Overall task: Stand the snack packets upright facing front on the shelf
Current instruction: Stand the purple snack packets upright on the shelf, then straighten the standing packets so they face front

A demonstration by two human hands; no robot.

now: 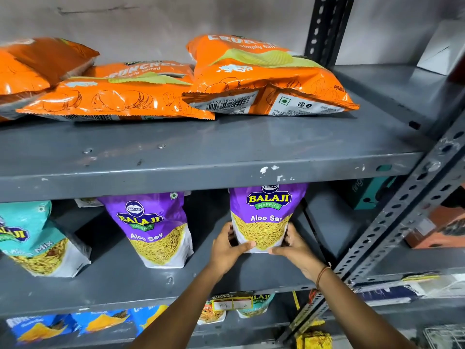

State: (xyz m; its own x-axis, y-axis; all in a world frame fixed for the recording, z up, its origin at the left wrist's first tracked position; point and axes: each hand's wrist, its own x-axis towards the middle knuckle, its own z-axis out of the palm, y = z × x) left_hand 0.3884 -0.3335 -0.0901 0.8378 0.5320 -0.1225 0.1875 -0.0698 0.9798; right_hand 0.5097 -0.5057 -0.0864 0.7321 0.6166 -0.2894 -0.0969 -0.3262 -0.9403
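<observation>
A purple Aloo Sev packet (265,210) stands upright with its front facing me, on the right of the middle shelf (120,280). My left hand (227,248) grips its lower left edge and my right hand (295,248) grips its lower right edge, thumbs across the front. A second purple Aloo Sev packet (153,230) stands upright to its left, leaning back a little. A teal mix packet (35,243) stands tilted at the far left. On the top shelf (201,147), several orange Cruncheez packets (259,76) lie flat and overlap.
Grey slotted uprights (407,210) frame the rack on the right. Blue packets (70,323) and more snack packets (226,308) sit on the shelf below. A teal box (364,192) and an orange box (437,227) rest on the neighbouring rack to the right.
</observation>
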